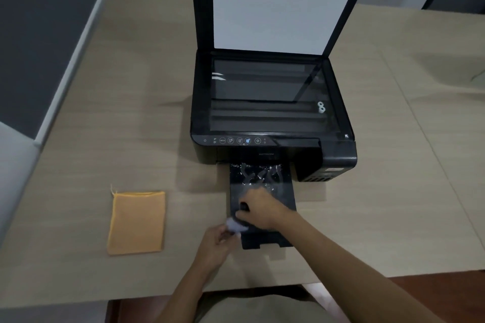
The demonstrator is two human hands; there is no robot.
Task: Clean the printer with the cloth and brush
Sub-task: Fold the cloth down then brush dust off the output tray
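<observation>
- A black inkjet printer (273, 113) sits at the middle of a pale wood-grain desk (393, 191), its scanner lid (267, 2) raised upright and the glass bed exposed.
- Its output tray (287, 199) is pulled out toward the person; white dust and smeared streaks (258, 174) cover the tray close to the printer body.
- The right hand (258, 208) rests on the tray, fingers curled around something small and dark, possibly the brush, with a blurred whitish tuft (236, 225) at its near end. The view is too smeared to be sure.
- The left hand (217, 244) is at the tray's near left corner, fingers bent, apparently cupped just below that tuft; whether it pinches anything cannot be told.
- A folded orange cloth (136, 223) lies flat on the desk well to the left of the tray, untouched.
- Handling judgement: the tray looks like thin stiff plastic that may flex or unclip under pressure, so light strokes suit it. The cloth looks soft and light, easiest lifted by an edge. The glass bed is fragile and scratches easily.
</observation>
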